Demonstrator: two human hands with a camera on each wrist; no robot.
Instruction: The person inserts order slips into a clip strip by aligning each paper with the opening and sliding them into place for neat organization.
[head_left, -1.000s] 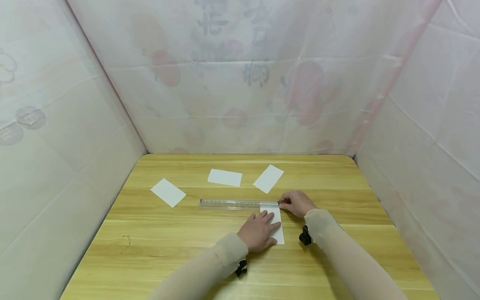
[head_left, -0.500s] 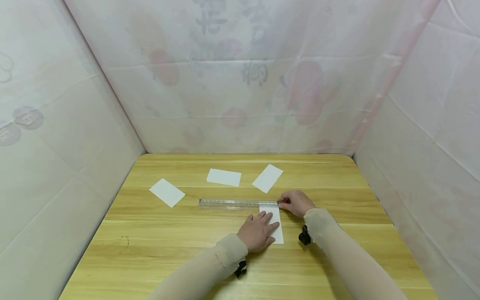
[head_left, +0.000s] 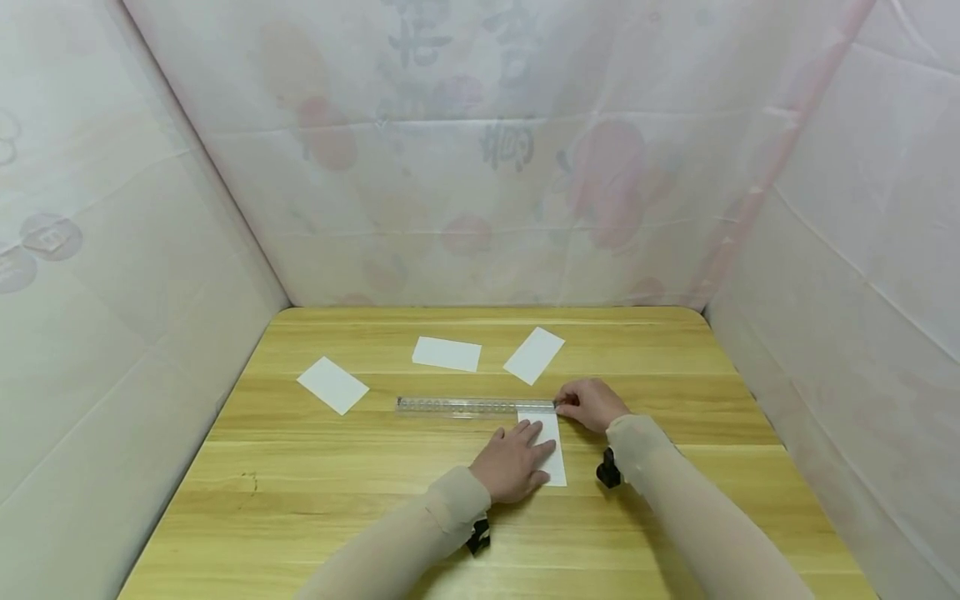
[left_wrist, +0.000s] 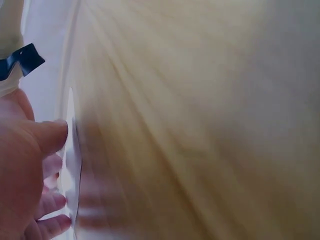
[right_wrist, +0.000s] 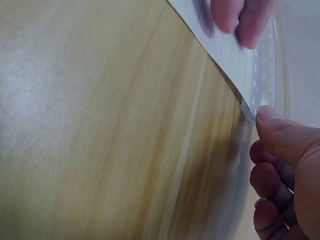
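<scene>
A clear plastic ruler (head_left: 450, 407) lies crosswise on the table, its right part over the top edge of a white paper sheet (head_left: 551, 427). My left hand (head_left: 512, 467) rests on that sheet with fingers spread, just below the ruler. At the ruler's right end, my right hand (head_left: 594, 406) pinches the tip between thumb and curled fingers. Printed lines show on the paper (right_wrist: 230, 57) in the right wrist view. From the left wrist camera, the sheet (left_wrist: 73, 165) appears edge-on beside the fingers, and part of it is hidden under the hand.
Three more white papers lie farther back: a left one (head_left: 333, 385), a middle one (head_left: 447, 354) and a right one (head_left: 534, 356). The wooden table (head_left: 300, 475) is bounded by pale patterned cloth (head_left: 465, 192) at the back and both sides.
</scene>
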